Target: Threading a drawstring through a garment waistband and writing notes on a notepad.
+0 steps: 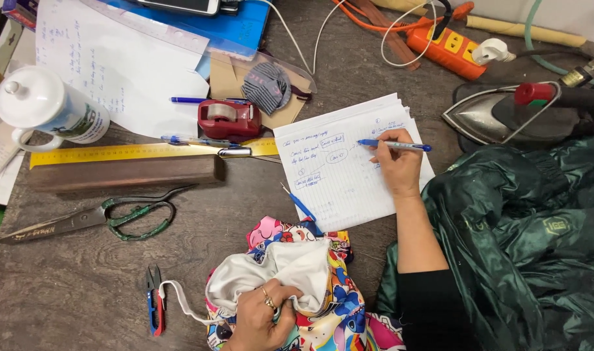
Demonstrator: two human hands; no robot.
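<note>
My right hand (pixel 396 164) holds a blue pen (pixel 394 145) with its tip on a stack of lined white paper (pixel 339 175) covered in handwritten notes. My left hand (pixel 261 318), with rings on a finger, grips a bunched colourful cartoon-print fabric (pixel 329 305) with a white lining (pixel 290 270) at the table's near edge. A white strap (pixel 176 299) trails from the fabric to the left. Another blue pen (pixel 302 207) lies half under the paper stack.
Large scissors (pixel 95 220), small thread snips (pixel 155 300), a wooden bar (pixel 124 174) with a yellow ruler (pixel 134 153), a red tape dispenser (pixel 228 118), a white lidded mug (pixel 50 107), an iron (pixel 505 114), an orange power strip (pixel 448 47) and dark green shiny fabric (pixel 524 240) surround me.
</note>
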